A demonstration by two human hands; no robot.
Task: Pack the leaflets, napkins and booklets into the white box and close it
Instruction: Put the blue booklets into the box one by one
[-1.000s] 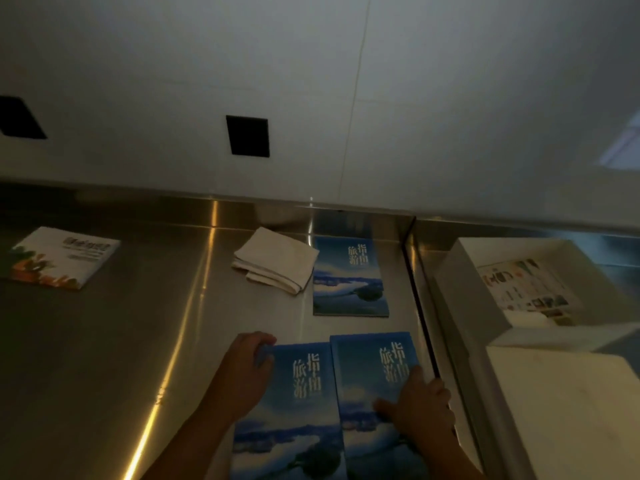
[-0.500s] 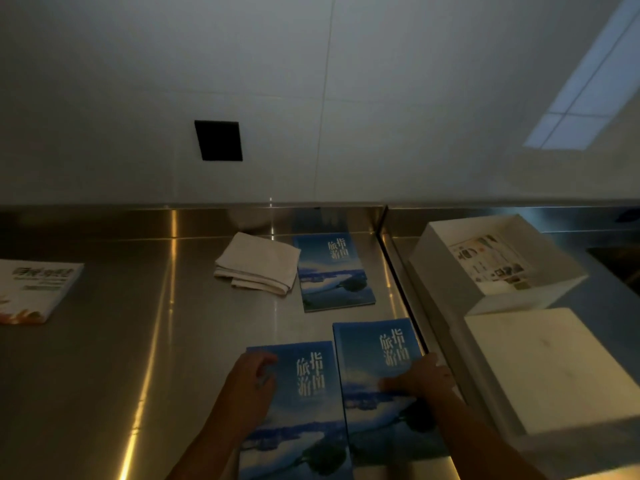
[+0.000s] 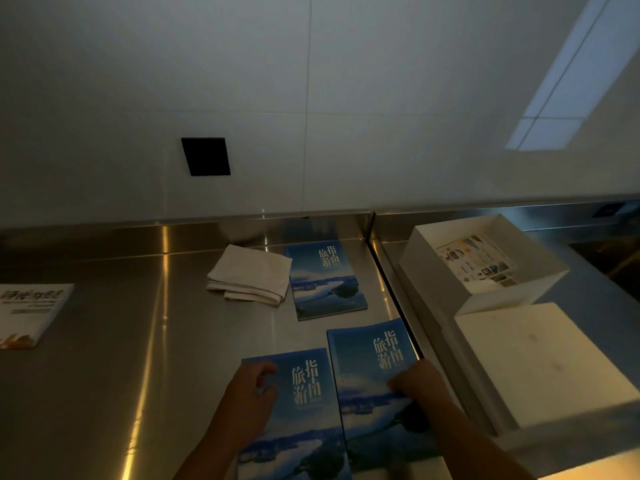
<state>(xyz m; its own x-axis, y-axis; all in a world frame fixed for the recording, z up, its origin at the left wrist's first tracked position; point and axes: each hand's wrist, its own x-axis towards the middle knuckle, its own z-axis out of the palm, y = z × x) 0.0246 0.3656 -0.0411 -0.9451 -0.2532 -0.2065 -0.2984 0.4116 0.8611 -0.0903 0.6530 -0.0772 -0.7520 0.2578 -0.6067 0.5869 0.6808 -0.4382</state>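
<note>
Two blue booklets lie side by side near me on the steel counter. My left hand (image 3: 247, 393) rests on the left edge of the left booklet (image 3: 304, 410), fingers curled at its corner. My right hand (image 3: 417, 381) grips the right edge of the right booklet (image 3: 370, 368). A third blue booklet (image 3: 325, 282) lies farther back, beside a folded stack of white napkins (image 3: 251, 273). The open white box (image 3: 433, 268) stands at the right with a printed leaflet (image 3: 478, 261) inside. Its white lid (image 3: 540, 362) lies flat in front of it.
A white leaflet with orange print (image 3: 31, 311) lies at the far left of the counter. A seam (image 3: 391, 282) splits the counter into two sections. A steel backsplash and white wall with a black square opening (image 3: 206, 156) close off the back.
The view has shifted a little. My left hand's fingers have curled at the left booklet's edge. My right hand has closed on the right booklet's right edge.
</note>
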